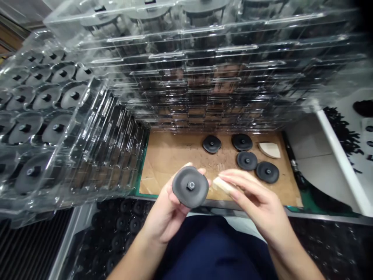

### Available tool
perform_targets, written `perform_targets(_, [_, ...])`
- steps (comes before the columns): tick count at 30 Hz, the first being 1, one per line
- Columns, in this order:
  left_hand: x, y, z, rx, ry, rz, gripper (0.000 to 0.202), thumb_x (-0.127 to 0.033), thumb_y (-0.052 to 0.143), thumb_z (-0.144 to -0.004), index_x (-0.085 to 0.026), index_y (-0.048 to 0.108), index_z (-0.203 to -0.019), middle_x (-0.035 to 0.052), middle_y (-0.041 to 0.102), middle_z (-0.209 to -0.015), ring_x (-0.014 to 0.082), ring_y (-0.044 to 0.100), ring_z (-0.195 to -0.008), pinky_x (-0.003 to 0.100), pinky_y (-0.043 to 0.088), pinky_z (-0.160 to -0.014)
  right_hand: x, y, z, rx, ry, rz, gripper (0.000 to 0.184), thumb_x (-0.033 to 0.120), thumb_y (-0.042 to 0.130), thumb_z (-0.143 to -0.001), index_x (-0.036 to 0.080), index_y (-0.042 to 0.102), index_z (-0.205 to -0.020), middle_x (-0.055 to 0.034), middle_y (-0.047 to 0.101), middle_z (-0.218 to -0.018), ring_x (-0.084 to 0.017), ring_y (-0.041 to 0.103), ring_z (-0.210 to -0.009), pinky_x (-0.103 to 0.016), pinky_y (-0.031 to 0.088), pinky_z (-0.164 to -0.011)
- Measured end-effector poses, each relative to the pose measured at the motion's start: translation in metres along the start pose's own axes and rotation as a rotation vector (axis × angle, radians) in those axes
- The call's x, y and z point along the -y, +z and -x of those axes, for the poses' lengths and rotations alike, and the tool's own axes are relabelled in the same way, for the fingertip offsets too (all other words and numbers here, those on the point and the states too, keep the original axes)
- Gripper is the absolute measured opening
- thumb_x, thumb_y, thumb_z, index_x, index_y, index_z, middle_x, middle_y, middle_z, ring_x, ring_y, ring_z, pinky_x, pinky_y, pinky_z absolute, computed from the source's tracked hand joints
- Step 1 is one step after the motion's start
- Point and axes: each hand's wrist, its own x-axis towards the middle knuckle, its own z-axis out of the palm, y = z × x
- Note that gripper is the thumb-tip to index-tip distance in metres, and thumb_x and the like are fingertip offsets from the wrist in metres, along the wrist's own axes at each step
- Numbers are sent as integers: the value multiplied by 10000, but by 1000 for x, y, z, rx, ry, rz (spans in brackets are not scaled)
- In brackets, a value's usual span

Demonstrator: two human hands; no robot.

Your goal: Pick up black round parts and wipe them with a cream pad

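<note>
Cradling disc point(190, 185), stud outward, on left hand's point(167, 219) curled fingers near cardboard point(175, 155), with pale piece point(226, 186) pinched in right hand point(259, 198) just beside; possible drop through light fingertip support, possible scuff through hard contact.

By the look of it, a factory workshop. Beyond the left grip point(167, 217) and right grip point(262, 202) rises a wall of clear trays point(201, 29); a second stack point(101, 128), to the left of the left grip, shows row upon row of matching dark discs point(43, 100) (far more than a home would hold). Under the grips, scuffed cardboard point(171, 155) covers much of the green tabletop point(311, 200), with four loose discs point(216, 148) just beyond the right grip.
</note>
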Motion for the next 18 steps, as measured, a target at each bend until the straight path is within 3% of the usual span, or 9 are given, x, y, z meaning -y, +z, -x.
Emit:
perform_targets(3, [4,-2,-2,-54,14,90,550,-417,788,-652,-254,643,-1157,52,666,-1226,222,655,-1064,314,490,-963,-29,9,17,-62,317,-252,317,453,566,-878,191,723,-967,-73,721,-911,-170,677,-762,-228,550,-564])
perform_targets(5, [5,-1,-3,-82,30,117,599,-374,795,-661,-243,603,-1214,61,669,-1215,218,662,-1051,311,496,-958,-42,17,23,-75,400,-295,389,482,490,-914,151,693,-928,-45,680,-690,-132,610,-527,-197,471,-405])
perform_targets(7, [6,0,-3,-92,27,127,683,-356,802,-659,-250,546,-1283,70,670,-1214,220,670,-1034,310,507,-942,-46,20,24,-61,424,-301,371,475,495,-915,149,670,-895,1,604,-555,-112,543,-425,-193,446,-371])
perform_targets(9, [6,3,-3,-90,14,120,743,-346,810,-653,-262,505,-1325,72,669,-1215,228,669,-1037,326,505,-949,-38,18,17,-69,427,-310,346,483,529,-896,163,661,-883,3,608,-579,-116,561,-459,-203,477,-408])
perform_targets(12, [9,6,-3,-88,13,93,759,-342,827,-631,-269,514,-1318,69,664,-1218,246,645,-1083,363,480,-992,-7,13,0,-100,294,-238,272,443,572,-878,197,659,-956,-29,674,-787,-142,636,-648,-215,521,-517])
perform_targets(15, [15,9,-4,-101,46,46,655,-337,825,-639,-232,587,-1240,74,667,-1209,238,625,-1103,316,504,-945,31,17,-14,-77,-76,-9,211,264,566,-880,203,629,-1072,-56,671,-967,-166,646,-849,-252,539,-679])
perform_targets(16, [17,9,-4,-112,39,26,612,-324,818,-652,-223,604,-1216,75,679,-1186,226,634,-1078,289,519,-904,41,20,-18,-46,-187,68,210,204,537,-884,189,624,-1075,-61,665,-967,-158,638,-854,-253,531,-705])
perform_targets(18, [19,10,-2,-152,6,-4,541,-282,799,-681,-226,620,-1189,64,696,-1148,198,658,-1007,244,537,-818,54,25,-22,94,-280,167,208,111,495,-881,172,634,-1023,-41,655,-906,-126,625,-802,-224,512,-706])
